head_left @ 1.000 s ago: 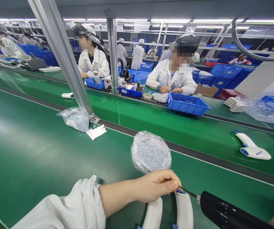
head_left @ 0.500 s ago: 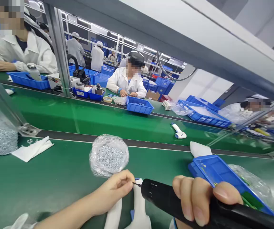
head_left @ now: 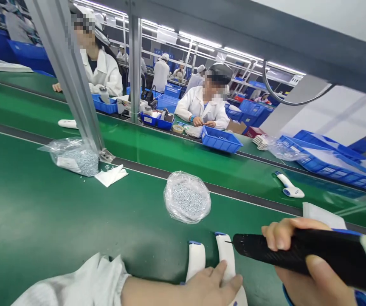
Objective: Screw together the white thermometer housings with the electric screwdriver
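My right hand (head_left: pixel 300 267) is wrapped round a black electric screwdriver (head_left: pixel 297 255), whose thin bit points left at the top of a white handheld device (head_left: pixel 226 255). A second white device (head_left: pixel 196 260) lies beside it on the green table (head_left: pixel 43 212). My left hand (head_left: pixel 213 287) rests flat over the lower part of both devices, fingers stretched out. A round clear bag of small screws (head_left: pixel 187 196) lies just beyond them.
Another bag of screws (head_left: pixel 74 156) and a white cloth (head_left: pixel 111 175) lie at a metal post (head_left: pixel 71 85). A white device (head_left: pixel 288 185) sits on the conveyor belt (head_left: pixel 170 148). Blue bins (head_left: pixel 221 139) and seated workers in white coats are across the belt.
My left hand has left the screwdriver bit and come down flat onto the white devices. The view swung back to the left; the blue bin at my right is out of sight.
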A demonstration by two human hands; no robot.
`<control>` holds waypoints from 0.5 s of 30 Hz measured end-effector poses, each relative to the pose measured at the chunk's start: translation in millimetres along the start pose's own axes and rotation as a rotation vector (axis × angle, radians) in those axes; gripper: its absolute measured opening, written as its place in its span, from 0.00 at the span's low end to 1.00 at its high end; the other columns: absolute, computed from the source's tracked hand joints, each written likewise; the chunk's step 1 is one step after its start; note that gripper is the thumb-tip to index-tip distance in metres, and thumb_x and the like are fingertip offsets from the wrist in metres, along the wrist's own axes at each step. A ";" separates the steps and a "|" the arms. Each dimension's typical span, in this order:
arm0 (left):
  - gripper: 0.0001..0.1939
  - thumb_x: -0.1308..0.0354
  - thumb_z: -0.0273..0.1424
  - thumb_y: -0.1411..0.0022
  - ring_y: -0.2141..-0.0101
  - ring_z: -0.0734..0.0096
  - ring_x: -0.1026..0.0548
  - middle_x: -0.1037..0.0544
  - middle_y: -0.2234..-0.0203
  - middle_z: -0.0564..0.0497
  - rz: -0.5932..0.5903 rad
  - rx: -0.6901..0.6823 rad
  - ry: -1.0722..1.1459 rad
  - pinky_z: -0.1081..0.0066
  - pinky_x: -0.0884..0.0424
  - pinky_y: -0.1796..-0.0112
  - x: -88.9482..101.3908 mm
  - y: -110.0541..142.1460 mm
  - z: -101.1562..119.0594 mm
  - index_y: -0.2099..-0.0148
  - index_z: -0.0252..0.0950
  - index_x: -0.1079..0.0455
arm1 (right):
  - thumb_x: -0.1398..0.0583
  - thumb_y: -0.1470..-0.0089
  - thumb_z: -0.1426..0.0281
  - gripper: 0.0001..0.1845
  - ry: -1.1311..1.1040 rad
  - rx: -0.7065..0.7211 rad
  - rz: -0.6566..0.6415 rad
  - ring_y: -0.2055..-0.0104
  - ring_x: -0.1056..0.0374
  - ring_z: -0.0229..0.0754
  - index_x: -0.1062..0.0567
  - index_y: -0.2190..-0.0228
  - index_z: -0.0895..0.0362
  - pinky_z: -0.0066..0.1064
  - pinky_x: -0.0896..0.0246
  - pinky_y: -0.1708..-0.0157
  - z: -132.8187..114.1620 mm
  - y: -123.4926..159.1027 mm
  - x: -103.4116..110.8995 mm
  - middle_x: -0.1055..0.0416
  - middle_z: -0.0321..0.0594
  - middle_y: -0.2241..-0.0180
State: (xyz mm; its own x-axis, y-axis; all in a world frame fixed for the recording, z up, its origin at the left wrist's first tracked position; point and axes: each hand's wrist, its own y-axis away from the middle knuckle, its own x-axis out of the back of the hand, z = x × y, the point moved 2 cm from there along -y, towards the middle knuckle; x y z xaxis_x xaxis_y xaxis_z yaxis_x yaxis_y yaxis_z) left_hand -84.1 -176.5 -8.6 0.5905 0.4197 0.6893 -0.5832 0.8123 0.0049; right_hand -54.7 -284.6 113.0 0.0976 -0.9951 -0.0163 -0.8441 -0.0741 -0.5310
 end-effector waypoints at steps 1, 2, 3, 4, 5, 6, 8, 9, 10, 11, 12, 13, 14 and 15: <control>0.24 0.49 0.39 0.41 0.47 0.48 0.39 0.35 0.47 0.38 -0.011 0.004 -0.013 0.62 0.33 0.61 -6.3 -1.0 -2.3 0.44 0.36 0.41 | 0.39 0.42 0.59 0.16 0.013 -0.001 -0.029 0.74 0.46 0.41 0.35 0.58 0.56 0.31 0.45 0.73 4.5 -0.6 -1.1 0.44 0.39 0.75; 0.24 0.50 0.41 0.41 0.46 0.46 0.40 0.36 0.46 0.39 -0.019 -0.008 -0.035 0.61 0.32 0.63 -10.3 -1.4 -4.0 0.44 0.38 0.39 | 0.39 0.41 0.60 0.16 0.025 -0.001 -0.050 0.74 0.46 0.42 0.35 0.57 0.56 0.30 0.45 0.73 8.4 -1.5 -2.3 0.43 0.39 0.75; 0.21 0.53 0.42 0.40 0.45 0.45 0.41 0.38 0.45 0.41 -0.036 -0.044 -0.064 0.60 0.32 0.65 -12.6 -1.5 -4.8 0.46 0.41 0.37 | 0.39 0.41 0.60 0.15 0.034 -0.005 -0.065 0.74 0.46 0.42 0.35 0.57 0.56 0.30 0.44 0.73 11.7 -2.7 -3.5 0.43 0.40 0.75; 0.19 0.55 0.42 0.39 0.45 0.44 0.43 0.39 0.44 0.43 -0.052 -0.087 -0.098 0.60 0.31 0.67 -13.5 -1.2 -5.0 0.49 0.44 0.35 | 0.39 0.41 0.61 0.15 0.042 -0.008 -0.078 0.73 0.45 0.42 0.35 0.57 0.56 0.30 0.44 0.72 14.4 -4.2 -4.7 0.43 0.40 0.74; 0.18 0.57 0.41 0.38 0.44 0.44 0.43 0.40 0.44 0.44 -0.064 -0.129 -0.133 0.61 0.31 0.70 -13.4 -0.9 -4.8 0.50 0.46 0.33 | 0.39 0.41 0.61 0.15 0.050 -0.009 -0.088 0.73 0.45 0.43 0.35 0.57 0.56 0.31 0.44 0.72 16.6 -5.7 -5.7 0.42 0.40 0.74; 0.18 0.58 0.41 0.38 0.44 0.43 0.43 0.39 0.44 0.44 -0.060 -0.161 -0.163 0.62 0.31 0.73 -12.7 -0.5 -4.5 0.51 0.46 0.32 | 0.39 0.41 0.62 0.14 0.056 -0.011 -0.099 0.73 0.45 0.43 0.35 0.57 0.56 0.31 0.44 0.71 18.3 -7.0 -6.6 0.42 0.40 0.74; 0.19 0.59 0.40 0.38 0.46 0.42 0.41 0.37 0.45 0.43 -0.008 -0.208 -0.206 0.66 0.34 0.78 -10.7 -0.3 -3.3 0.52 0.47 0.31 | 0.39 0.40 0.62 0.13 0.067 -0.020 -0.122 0.73 0.45 0.42 0.34 0.57 0.55 0.30 0.43 0.71 21.0 -8.9 -7.5 0.42 0.40 0.74; 0.18 0.59 0.39 0.39 0.47 0.42 0.39 0.36 0.46 0.42 0.025 -0.229 -0.221 0.67 0.35 0.80 -10.0 -0.2 -2.6 0.53 0.46 0.31 | 0.40 0.40 0.63 0.13 0.072 -0.025 -0.131 0.72 0.45 0.42 0.34 0.57 0.56 0.30 0.42 0.70 22.2 -9.2 -7.5 0.42 0.41 0.74; 0.18 0.59 0.39 0.39 0.47 0.41 0.38 0.35 0.47 0.42 0.055 -0.243 -0.234 0.68 0.36 0.82 -9.7 -0.2 -1.9 0.54 0.46 0.30 | 0.40 0.40 0.63 0.13 0.077 -0.035 -0.138 0.72 0.44 0.42 0.34 0.57 0.56 0.30 0.42 0.70 23.4 -9.1 -7.3 0.41 0.41 0.73; 0.18 0.59 0.38 0.39 0.48 0.41 0.37 0.34 0.48 0.41 0.072 -0.256 -0.247 0.69 0.37 0.83 -9.9 -0.1 -1.3 0.54 0.46 0.30 | 0.40 0.39 0.64 0.13 0.080 -0.041 -0.141 0.72 0.44 0.42 0.34 0.57 0.56 0.29 0.42 0.70 24.5 -8.8 -6.8 0.41 0.41 0.73; 0.18 0.59 0.38 0.39 0.48 0.41 0.37 0.34 0.48 0.41 0.075 -0.263 -0.261 0.69 0.37 0.83 -10.4 0.0 -0.8 0.54 0.46 0.30 | 0.40 0.39 0.64 0.12 0.083 -0.048 -0.145 0.72 0.44 0.42 0.34 0.57 0.56 0.29 0.41 0.69 25.8 -8.2 -6.4 0.41 0.41 0.73; 0.19 0.59 0.38 0.39 0.48 0.40 0.37 0.35 0.48 0.41 0.072 -0.264 -0.276 0.68 0.37 0.84 -11.1 0.4 -0.5 0.53 0.46 0.30 | 0.40 0.39 0.64 0.12 0.084 -0.055 -0.146 0.71 0.44 0.42 0.35 0.57 0.56 0.29 0.41 0.69 27.0 -7.7 -5.9 0.41 0.41 0.72; 0.19 0.60 0.38 0.39 0.48 0.40 0.38 0.35 0.47 0.40 0.064 -0.264 -0.288 0.68 0.36 0.84 -11.7 0.9 -0.3 0.52 0.46 0.31 | 0.40 0.39 0.64 0.12 0.085 -0.062 -0.147 0.71 0.44 0.42 0.35 0.57 0.56 0.29 0.41 0.69 28.1 -7.2 -5.5 0.41 0.41 0.73; 0.19 0.60 0.38 0.39 0.48 0.39 0.38 0.36 0.47 0.40 0.056 -0.263 -0.295 0.68 0.36 0.84 -12.2 1.7 -0.1 0.51 0.46 0.32 | 0.40 0.39 0.64 0.12 0.085 -0.065 -0.146 0.71 0.44 0.42 0.35 0.57 0.56 0.29 0.41 0.69 29.1 -6.9 -5.2 0.41 0.41 0.73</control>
State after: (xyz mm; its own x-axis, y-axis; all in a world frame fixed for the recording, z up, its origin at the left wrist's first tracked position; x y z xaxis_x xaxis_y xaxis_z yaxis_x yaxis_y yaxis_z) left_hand -92.2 -180.2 -17.0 0.3533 0.3632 0.8621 -0.4247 0.8834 -0.1981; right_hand -34.1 -277.0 92.0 0.1791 -0.9752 0.1302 -0.8568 -0.2196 -0.4665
